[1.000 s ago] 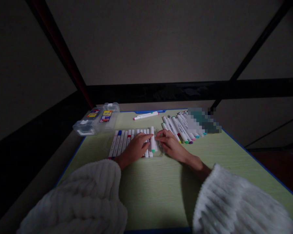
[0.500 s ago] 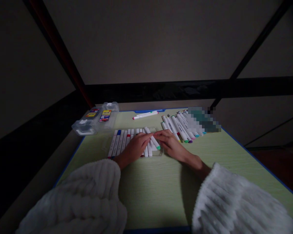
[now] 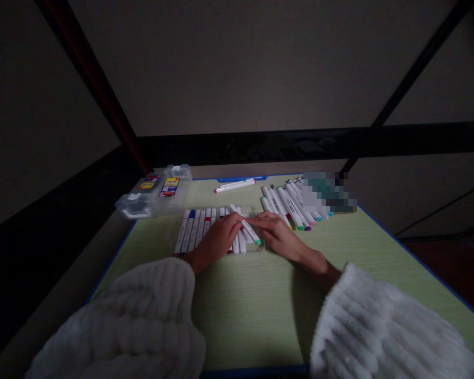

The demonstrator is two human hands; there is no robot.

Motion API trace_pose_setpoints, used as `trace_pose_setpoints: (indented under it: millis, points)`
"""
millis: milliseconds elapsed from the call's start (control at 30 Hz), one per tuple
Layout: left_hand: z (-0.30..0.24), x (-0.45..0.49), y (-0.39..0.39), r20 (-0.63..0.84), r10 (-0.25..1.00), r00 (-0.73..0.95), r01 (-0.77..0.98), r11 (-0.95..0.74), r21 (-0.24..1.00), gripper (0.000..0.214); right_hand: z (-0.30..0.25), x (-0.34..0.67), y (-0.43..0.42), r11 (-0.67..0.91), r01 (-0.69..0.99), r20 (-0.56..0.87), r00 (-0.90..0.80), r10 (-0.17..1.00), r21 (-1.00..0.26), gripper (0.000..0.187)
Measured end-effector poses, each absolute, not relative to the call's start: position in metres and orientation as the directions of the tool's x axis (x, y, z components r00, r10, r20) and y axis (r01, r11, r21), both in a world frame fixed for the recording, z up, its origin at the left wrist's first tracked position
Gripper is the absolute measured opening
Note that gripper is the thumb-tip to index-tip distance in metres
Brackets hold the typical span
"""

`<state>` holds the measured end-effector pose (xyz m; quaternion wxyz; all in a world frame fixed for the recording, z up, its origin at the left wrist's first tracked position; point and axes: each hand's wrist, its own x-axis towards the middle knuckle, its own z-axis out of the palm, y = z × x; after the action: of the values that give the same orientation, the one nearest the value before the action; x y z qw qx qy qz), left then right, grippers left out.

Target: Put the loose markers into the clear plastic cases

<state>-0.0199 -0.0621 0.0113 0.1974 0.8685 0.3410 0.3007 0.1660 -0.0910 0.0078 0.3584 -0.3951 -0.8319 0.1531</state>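
Note:
My left hand [image 3: 220,235] is closed around a white marker with a green end [image 3: 252,233], which slants across the other pens, green end toward me. My right hand [image 3: 277,235] comes in from the right, its index finger stretched out and touching the marker's upper part. The thumb and index finger are apart. Under both hands lies a clear plastic case [image 3: 259,249] with a row of white markers [image 3: 193,231] side by side. Blue and red caps show among them. My left hand hides the middle of the row.
Loose markers [image 3: 286,205] lie in a pile at the right, beside a pixelated patch. Two more markers [image 3: 235,186] rest near the table's back edge. A transparent carry case [image 3: 171,184] with labels stands back left. The green table [image 3: 253,316] has a blue rim.
The slanted marker has shifted slightly to the left at its upper end and its green end slightly down. My right index finger now points straighter along toward it.

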Motion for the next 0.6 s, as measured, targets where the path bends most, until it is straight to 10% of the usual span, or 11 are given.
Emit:
trace_pose_setpoints:
  millis: [600]
  points:
    - [0.001, -0.020, -0.052, 0.461, 0.649, 0.604, 0.465, -0.758, 0.457, 0.021, 0.002, 0.168, -0.090, 0.591, 0.654, 0.414, -0.428, 0.804, -0.472, 0.043]
